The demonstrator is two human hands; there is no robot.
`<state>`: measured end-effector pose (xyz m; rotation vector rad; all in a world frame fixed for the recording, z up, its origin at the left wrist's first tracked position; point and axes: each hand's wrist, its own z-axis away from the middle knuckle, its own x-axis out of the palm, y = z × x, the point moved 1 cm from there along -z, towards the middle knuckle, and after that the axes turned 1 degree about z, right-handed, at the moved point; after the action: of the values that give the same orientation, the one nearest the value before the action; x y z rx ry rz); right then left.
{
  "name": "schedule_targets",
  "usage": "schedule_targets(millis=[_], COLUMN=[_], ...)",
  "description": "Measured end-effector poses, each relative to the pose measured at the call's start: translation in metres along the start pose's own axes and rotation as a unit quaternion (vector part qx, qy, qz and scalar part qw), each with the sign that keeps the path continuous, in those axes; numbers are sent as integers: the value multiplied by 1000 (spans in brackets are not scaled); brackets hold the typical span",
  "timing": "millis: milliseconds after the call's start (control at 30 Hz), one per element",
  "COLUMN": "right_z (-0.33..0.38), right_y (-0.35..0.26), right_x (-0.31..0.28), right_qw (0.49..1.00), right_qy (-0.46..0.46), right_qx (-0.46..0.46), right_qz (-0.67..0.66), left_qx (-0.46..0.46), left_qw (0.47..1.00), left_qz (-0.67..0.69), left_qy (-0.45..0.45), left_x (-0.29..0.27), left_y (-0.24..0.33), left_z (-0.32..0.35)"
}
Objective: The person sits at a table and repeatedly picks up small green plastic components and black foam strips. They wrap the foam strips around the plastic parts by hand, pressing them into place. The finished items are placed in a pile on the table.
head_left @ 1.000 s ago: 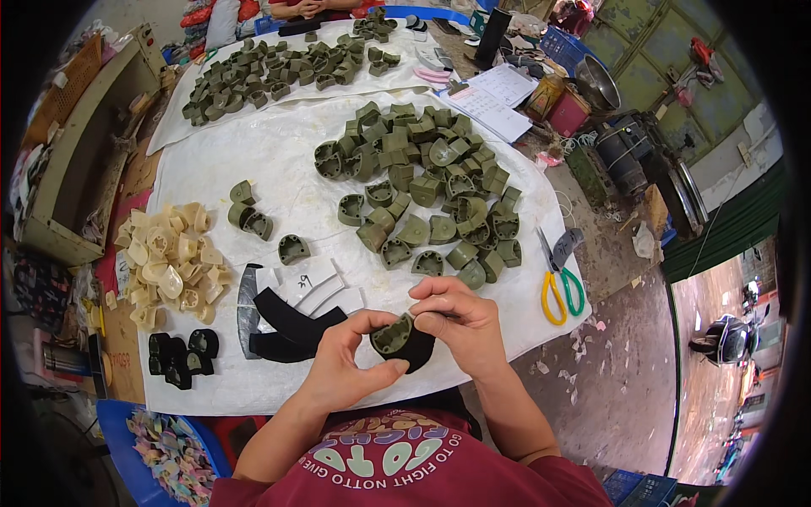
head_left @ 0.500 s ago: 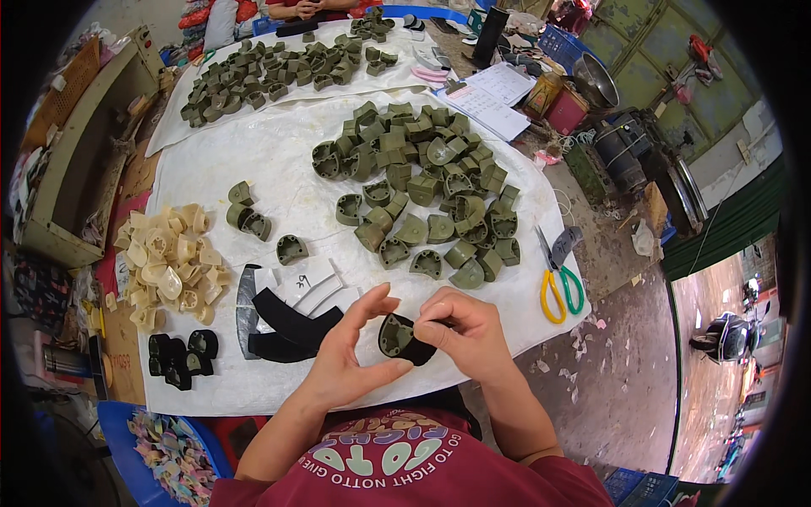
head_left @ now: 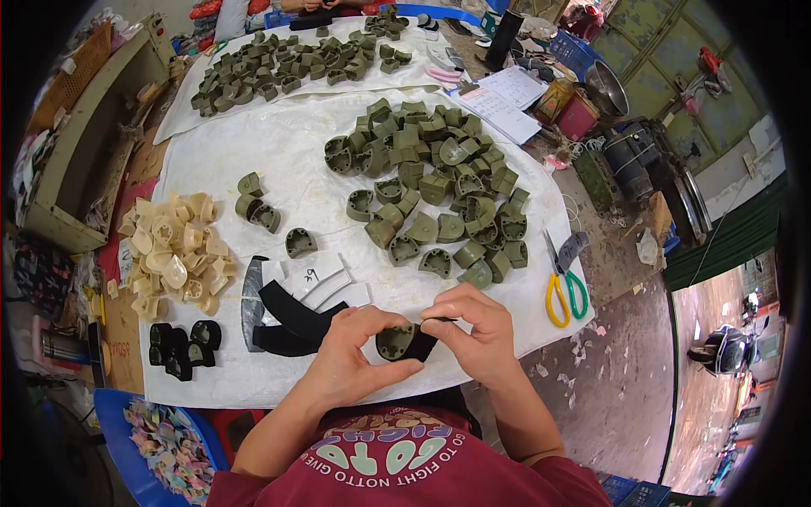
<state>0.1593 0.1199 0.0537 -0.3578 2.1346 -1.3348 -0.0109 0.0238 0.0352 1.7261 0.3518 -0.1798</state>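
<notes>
Holding an olive heel block (head_left: 395, 341) between both hands, you work just above the near edge of the counter (head_left: 279, 160), close to your chest. Your left hand (head_left: 351, 363) has its grip clenched around the block from below, thumb under it; your right hand (head_left: 473, 334) pinches a black strip (head_left: 427, 338) against the block's side.

Bare white sheet lies open between your hands and the big olive pile (head_left: 435, 186), and more of it runs up the middle toward the far pile (head_left: 287, 63). To your right the counter ends just past the scissors (head_left: 564, 283), which lie near its edge. To your left, black strips (head_left: 287, 313) and white cards (head_left: 317, 279) crowd the space just beside your left hand, with a cream pile (head_left: 173, 253) and black blocks (head_left: 182, 346) near the left edge.

A blue bin (head_left: 127, 439) at lower left holds pastel scraps (head_left: 169, 448). A wooden tray (head_left: 80, 144) stands along the far left; you cannot tell what it contains.
</notes>
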Motion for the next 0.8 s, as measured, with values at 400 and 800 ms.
schedule_targets(millis=[400,800], right_z=[-5,-1], right_y=[17,11], right_x=[-4,-3], right_qw=[965,992], right_qy=[-125,-79], right_qx=[145,41], right_qz=[-177,-89], left_qx=[-38,-95], left_qw=[996,990], left_qz=[0,106], left_qy=[-76,23], left_x=[-2,9], left_y=[1,-3], left_z=[0,1])
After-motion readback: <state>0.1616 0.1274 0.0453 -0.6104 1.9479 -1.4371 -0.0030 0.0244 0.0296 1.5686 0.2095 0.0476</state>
